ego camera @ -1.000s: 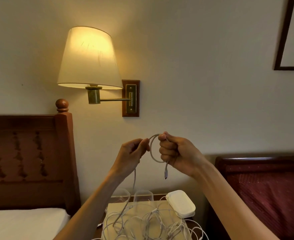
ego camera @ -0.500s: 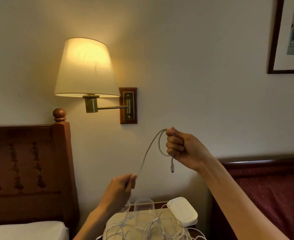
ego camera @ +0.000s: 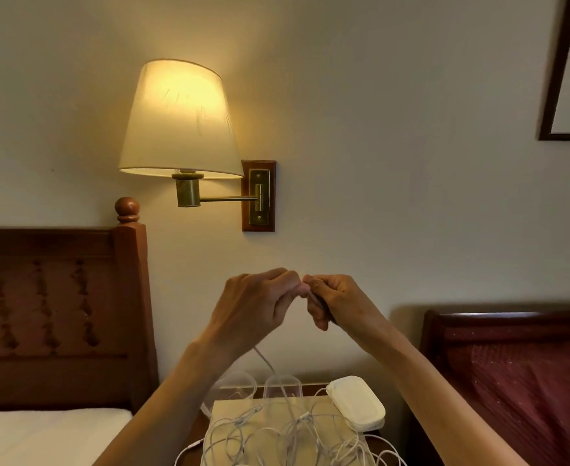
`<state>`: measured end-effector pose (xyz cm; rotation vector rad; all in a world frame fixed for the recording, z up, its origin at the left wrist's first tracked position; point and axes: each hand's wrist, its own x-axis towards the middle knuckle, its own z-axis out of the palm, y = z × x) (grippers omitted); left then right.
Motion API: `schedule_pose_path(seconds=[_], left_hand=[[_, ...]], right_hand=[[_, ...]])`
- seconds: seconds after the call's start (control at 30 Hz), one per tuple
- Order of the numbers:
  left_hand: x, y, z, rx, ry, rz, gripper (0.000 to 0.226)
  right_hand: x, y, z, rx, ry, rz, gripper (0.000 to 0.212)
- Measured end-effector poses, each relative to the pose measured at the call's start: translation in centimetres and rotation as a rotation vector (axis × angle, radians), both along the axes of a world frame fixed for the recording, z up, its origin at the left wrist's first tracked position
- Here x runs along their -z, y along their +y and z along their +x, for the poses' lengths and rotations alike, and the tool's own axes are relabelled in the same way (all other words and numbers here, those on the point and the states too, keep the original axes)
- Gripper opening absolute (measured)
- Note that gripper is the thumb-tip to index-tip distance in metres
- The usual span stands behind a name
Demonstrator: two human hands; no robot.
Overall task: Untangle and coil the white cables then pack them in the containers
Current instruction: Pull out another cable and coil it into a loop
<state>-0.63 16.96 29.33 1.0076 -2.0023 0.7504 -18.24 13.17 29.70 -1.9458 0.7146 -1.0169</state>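
White cables (ego camera: 276, 435) lay in a loose tangle over a pale flat pad (ego camera: 236, 410) on the bedside stand, at the near bottom edge of the view and partly cut off by it; how many separate leads were in the heap could not be made out. Far of the pad stood two clear containers (ego camera: 281, 386), their rims faint against the wall, and a white lid (ego camera: 357, 401) rested tilted at the right of the heap. One strand of cable (ego camera: 266, 361) rose from the tangle, its long axis running up and slightly left, straight to the underside of the left hand (ego camera: 253, 307). Both hands were raised well above the stand, fingertips meeting. Left hand: fingers curled, pinching near the meeting point; the cable inside it was hidden by the palm. Right hand (ego camera: 337, 304): fingers curled round a short dark-looking stretch of cable or a small coil; which, could not be told. Judgement: the next loop would be fed from the left, since the free length hung on that side and the gathered part sat in the right. The plug end was not visible.
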Motion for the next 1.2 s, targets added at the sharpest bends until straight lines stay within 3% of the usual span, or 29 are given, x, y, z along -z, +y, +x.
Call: schedule_pose_path(seconds=[0.2,0.37,0.67,1.03,1.2], left_hand=[[0.8,-1.8,0.4,0.102,0.164,0.054,0.036],[1.6,-3.2,0.4,0.228,0.361,0.180,0.042],[2.5,-3.8,1.5,0.372,0.493,0.411,0.031],[7.5,-5.4,6.1,0.223,0.562,0.436,0.043],[8.4,-5.4,6.3,0.099,0.538,0.356,0.029]], right_hand=[[-0.3,0.4,0.0,-0.125,-0.005,0.204,0.043],[-0.2,0.2,-0.2,-0.274,-0.183,0.438,0.039],[-0.5,-0.1,-1.1,-0.505,-0.476,0.778,0.037],[-1.6,-0.7,-2.5,-0.514,-0.634,0.778,0.036],[-2.6,-1.1,-3.0,-0.480,-0.659,0.740,0.035]])
